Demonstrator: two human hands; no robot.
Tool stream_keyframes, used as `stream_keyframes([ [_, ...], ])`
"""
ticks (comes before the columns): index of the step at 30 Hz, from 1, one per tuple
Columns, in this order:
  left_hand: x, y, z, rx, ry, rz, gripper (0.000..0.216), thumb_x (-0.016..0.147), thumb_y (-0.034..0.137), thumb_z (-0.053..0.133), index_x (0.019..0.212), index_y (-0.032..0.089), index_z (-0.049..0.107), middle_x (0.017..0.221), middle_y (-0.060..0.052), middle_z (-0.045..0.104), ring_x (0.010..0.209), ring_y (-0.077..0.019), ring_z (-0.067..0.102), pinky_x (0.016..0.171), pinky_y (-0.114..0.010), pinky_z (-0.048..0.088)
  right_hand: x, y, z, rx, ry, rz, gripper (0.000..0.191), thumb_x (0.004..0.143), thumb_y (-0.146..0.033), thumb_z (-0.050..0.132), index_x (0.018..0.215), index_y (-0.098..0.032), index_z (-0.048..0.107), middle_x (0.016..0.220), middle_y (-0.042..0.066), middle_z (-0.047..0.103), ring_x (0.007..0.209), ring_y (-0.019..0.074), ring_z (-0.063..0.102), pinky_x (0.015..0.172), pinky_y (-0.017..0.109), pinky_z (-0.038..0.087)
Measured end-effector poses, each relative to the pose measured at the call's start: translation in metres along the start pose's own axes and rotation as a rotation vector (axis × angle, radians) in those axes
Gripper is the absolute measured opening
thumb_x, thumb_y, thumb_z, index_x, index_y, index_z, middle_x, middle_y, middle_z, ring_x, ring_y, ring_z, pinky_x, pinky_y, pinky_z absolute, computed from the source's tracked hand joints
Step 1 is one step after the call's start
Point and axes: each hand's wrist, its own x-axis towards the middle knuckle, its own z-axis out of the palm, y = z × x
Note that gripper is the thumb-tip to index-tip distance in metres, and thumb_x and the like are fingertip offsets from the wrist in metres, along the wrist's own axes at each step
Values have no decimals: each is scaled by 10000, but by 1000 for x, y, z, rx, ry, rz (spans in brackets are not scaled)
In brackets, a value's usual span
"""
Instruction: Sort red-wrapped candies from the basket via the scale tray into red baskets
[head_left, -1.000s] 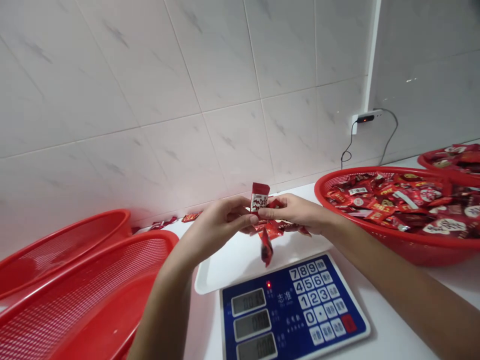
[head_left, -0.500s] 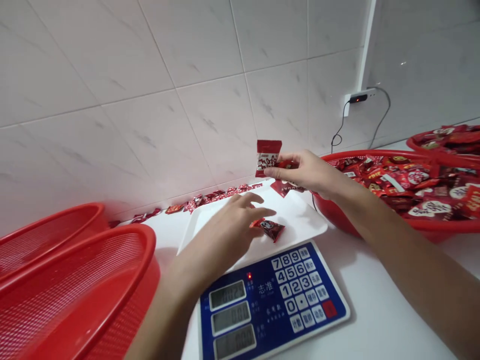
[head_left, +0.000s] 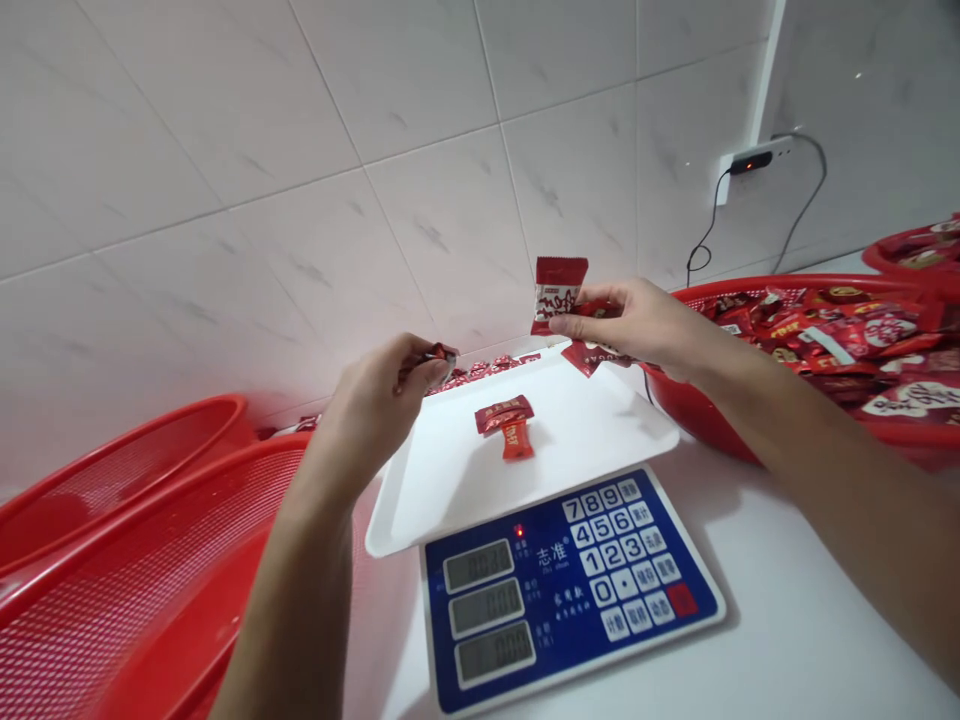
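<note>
Head view: left hand (head_left: 379,405) pinching a small packet (head_left: 444,352), right hand (head_left: 641,325) gripping several red packets (head_left: 559,285), whose fanned-out bunching could let one slip.

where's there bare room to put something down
The tray is bare right of its candies; so is the table between the scale and right forearm. Crowded: red baskets at left, and a candy row along the wall.

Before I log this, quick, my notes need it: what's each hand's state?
Left hand: closed, pinching a small wrapped packet, partly hidden.
Right hand: closed on several red packets, one upright.
</note>
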Motion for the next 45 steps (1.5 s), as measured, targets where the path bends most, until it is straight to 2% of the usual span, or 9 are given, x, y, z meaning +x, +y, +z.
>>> stream_keyframes([
  [3, 0, -4, -2, -59, 35, -56, 220, 835, 384, 565, 943, 212, 649, 993, -70, 730, 926, -238, 655, 785, -367, 490, 0, 2, 1, -5, -7, 25, 353, 767, -422, 766, 997, -158, 724, 669, 36, 617, 514, 96, 482, 419, 233, 261],
  [15, -6, 10, 12, 82, -64, 111, 157, 784, 256, 665, 909, 234, 572, 892, -26, 704, 809, -202, 630, 693, -315, 462, -7, -7, 3, -61, -4, 7, 317, 800, -402, 738, 1023, -176, 723, 622, 7, 584, 477, 84, 439, 415, 239, 240],
  [22, -5, 4, 14, 146, -199, 16, 115, 856, 333, 571, 833, 224, 599, 882, -45, 724, 825, -224, 646, 687, -317, 452, -6, -3, 3, -81, -43, 9, 300, 815, -402, 717, 1004, -169, 717, 642, 14, 601, 503, 90, 483, 433, 235, 277],
  [27, -4, 5, 14, 213, -168, 12, 149, 870, 279, 526, 745, 223, 585, 714, -19, 704, 698, -208, 635, 635, -300, 416, -8, -6, 5, -136, -69, 20, 322, 815, -417, 710, 1006, -158, 707, 598, -10, 565, 484, 80, 455, 429, 234, 272],
  [33, -7, 9, 12, 246, -219, 7, 123, 854, 303, 569, 777, 225, 625, 784, -36, 737, 761, -239, 673, 652, -323, 440, -8, -5, 6, -157, -78, 35, 323, 818, -411, 703, 1017, -156, 707, 606, -7, 581, 482, 78, 470, 423, 226, 281],
  [36, -8, 10, 11, 168, -229, 8, 153, 838, 371, 622, 854, 224, 662, 898, -55, 753, 833, -255, 690, 702, -350, 485, -9, -5, 8, -166, -92, 54, 335, 814, -414, 700, 1024, -153, 709, 635, 3, 611, 491, 81, 506, 417, 217, 295],
  [40, -12, 19, 12, -158, -54, 127, 303, 818, 470, 676, 995, 225, 672, 980, -55, 745, 922, -230, 685, 798, -343, 520, -14, -11, 16, -150, -178, 57, 313, 796, -349, 717, 1046, -161, 713, 710, 16, 658, 548, 95, 573, 455, 209, 374],
  [43, -17, 31, 14, -329, -65, 228, 366, 777, 395, 747, 1094, 237, 655, 976, -29, 745, 921, -200, 687, 826, -307, 524, -20, -17, 26, -105, -295, 41, 297, 772, -326, 739, 1015, -158, 711, 720, 11, 663, 577, 102, 602, 516, 217, 461],
  [45, -19, 37, 16, -317, -56, 244, 210, 812, 328, 717, 992, 226, 686, 883, -8, 744, 841, -177, 690, 760, -273, 520, -23, -18, 31, -77, -351, 31, 259, 778, -330, 731, 962, -149, 703, 667, 3, 649, 572, 109, 612, 541, 229, 496],
])
